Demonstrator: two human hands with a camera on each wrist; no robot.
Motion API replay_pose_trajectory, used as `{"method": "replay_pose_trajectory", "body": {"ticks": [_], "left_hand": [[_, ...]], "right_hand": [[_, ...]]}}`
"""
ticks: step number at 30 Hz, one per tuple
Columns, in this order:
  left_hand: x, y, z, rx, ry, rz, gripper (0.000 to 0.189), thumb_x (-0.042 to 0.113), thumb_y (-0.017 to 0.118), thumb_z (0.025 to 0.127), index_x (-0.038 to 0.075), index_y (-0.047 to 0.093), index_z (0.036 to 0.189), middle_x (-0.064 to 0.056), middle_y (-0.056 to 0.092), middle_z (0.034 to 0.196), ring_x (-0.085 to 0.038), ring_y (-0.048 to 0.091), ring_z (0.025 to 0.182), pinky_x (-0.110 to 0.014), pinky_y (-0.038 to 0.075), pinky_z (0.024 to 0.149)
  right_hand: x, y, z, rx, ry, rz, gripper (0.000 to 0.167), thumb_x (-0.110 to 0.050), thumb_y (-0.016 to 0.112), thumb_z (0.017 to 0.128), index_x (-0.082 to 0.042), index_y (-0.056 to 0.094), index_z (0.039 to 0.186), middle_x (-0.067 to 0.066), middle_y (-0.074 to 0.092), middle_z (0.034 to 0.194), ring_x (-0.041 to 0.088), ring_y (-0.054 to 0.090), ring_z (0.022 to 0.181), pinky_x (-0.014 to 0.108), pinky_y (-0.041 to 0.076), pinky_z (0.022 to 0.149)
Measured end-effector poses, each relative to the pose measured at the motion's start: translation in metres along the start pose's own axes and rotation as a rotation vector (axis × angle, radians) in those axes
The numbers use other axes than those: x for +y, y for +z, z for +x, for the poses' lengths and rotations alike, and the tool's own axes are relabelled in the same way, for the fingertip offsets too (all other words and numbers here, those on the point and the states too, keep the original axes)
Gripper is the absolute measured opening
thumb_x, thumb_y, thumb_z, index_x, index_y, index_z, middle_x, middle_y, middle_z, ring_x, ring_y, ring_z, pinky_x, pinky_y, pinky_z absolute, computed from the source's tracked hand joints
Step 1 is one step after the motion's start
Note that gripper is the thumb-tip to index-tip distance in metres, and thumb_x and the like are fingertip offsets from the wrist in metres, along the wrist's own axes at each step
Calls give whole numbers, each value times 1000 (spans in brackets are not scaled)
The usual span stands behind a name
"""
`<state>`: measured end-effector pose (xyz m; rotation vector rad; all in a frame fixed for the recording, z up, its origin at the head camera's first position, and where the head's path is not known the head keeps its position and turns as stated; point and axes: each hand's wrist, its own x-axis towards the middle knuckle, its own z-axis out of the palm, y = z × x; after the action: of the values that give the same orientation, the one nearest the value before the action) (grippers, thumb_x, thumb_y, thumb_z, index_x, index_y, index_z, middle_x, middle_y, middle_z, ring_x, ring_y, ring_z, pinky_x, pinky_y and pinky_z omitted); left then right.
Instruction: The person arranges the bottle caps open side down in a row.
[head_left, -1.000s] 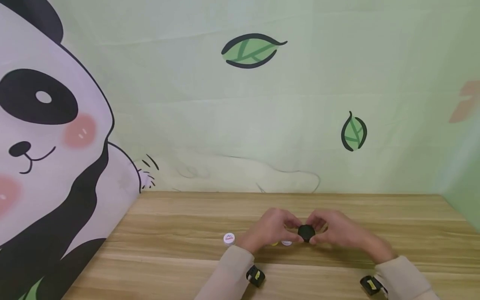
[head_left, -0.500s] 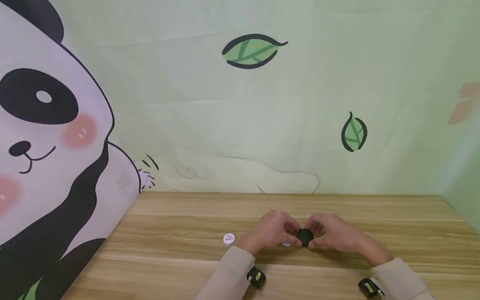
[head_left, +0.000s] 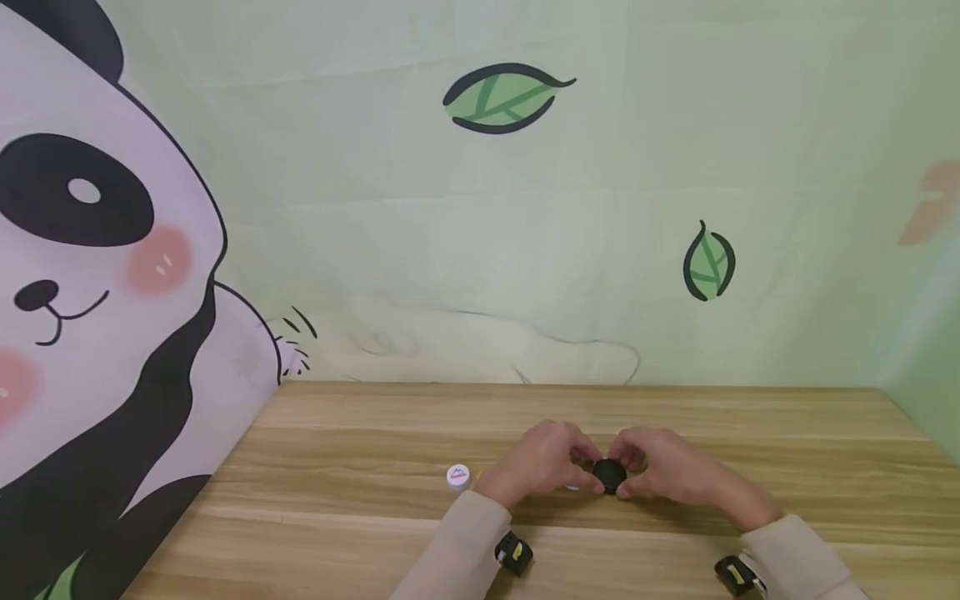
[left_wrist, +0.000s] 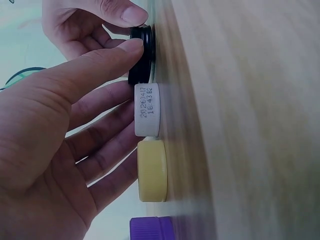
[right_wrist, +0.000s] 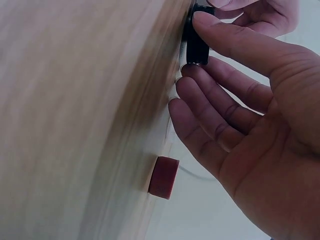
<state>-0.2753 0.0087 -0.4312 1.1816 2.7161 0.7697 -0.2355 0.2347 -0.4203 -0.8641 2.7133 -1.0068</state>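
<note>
A round black bottle cap (head_left: 610, 476) sits low at the tabletop between both hands. My left hand (head_left: 546, 460) pinches its left side, thumb at the near edge and a finger beyond. From the other side, my right hand (head_left: 670, 467) pinches it the same way. In the left wrist view the black cap is right beside a white cap (left_wrist: 147, 110) with printed digits. A yellow cap (left_wrist: 152, 171) and a purple ribbed cap (left_wrist: 149, 228) continue that row. In the head view my left hand mostly hides these.
A white cap with a red and blue print (head_left: 458, 477) lies left of my left wrist on the wooden table (head_left: 360, 550). In the right wrist view a dark red cap (right_wrist: 164, 177) stands near my right hand. A green cloth backdrop (head_left: 375, 208) rises behind the table.
Both hands have brought the black cap slightly toward me and a little left, then held almost still over the last half second. The yellow edge seen beneath my left hand is now covered.
</note>
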Motion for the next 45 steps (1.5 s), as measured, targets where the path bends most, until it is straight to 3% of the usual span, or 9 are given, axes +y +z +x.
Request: {"method": "replay_pose_trajectory", "body": {"ticks": [17, 27, 32, 36, 45], "left_hand": [[3, 0, 1, 9, -3, 83, 29, 31, 96, 81, 15, 85, 102, 12, 68, 89, 1, 53, 78, -15, 43, 72], [2, -3, 1, -18, -5, 42, 32, 31, 95, 81, 15, 85, 107, 12, 68, 92, 0, 56, 81, -15, 45, 74], [-2, -5, 2, -21, -25, -64, 34, 32, 89, 89, 13, 81, 116, 8, 77, 106, -1, 66, 95, -18, 51, 84], [-4, -6, 3, 20, -39, -131, 29, 30, 82, 96, 10, 77, 118, 3, 78, 108, -2, 68, 94, -20, 53, 84], [-1, -1, 12, 148, -52, -121, 30, 24, 81, 97, 10, 75, 123, 0, 78, 111, -6, 70, 98, -21, 54, 84]], "right_hand": [[1, 0, 2, -10, -21, -43, 36, -15, 93, 81, -5, 70, 107, -4, 70, 98, 13, 65, 91, 34, 56, 81], [1, -1, 1, -11, -18, -21, 36, -14, 93, 81, -4, 69, 107, -2, 70, 98, 14, 65, 90, 34, 56, 80], [-1, -6, 0, 6, 10, 20, 35, -12, 89, 84, -1, 70, 111, 1, 71, 101, 19, 66, 94, 37, 58, 83], [-2, -11, -1, 58, 9, -11, 32, -13, 87, 87, -2, 70, 111, 1, 71, 103, 21, 67, 96, 41, 58, 85], [-1, -18, 0, 183, 36, -47, 21, -10, 83, 92, -3, 73, 109, 4, 73, 103, 23, 67, 97, 49, 58, 85]]}}
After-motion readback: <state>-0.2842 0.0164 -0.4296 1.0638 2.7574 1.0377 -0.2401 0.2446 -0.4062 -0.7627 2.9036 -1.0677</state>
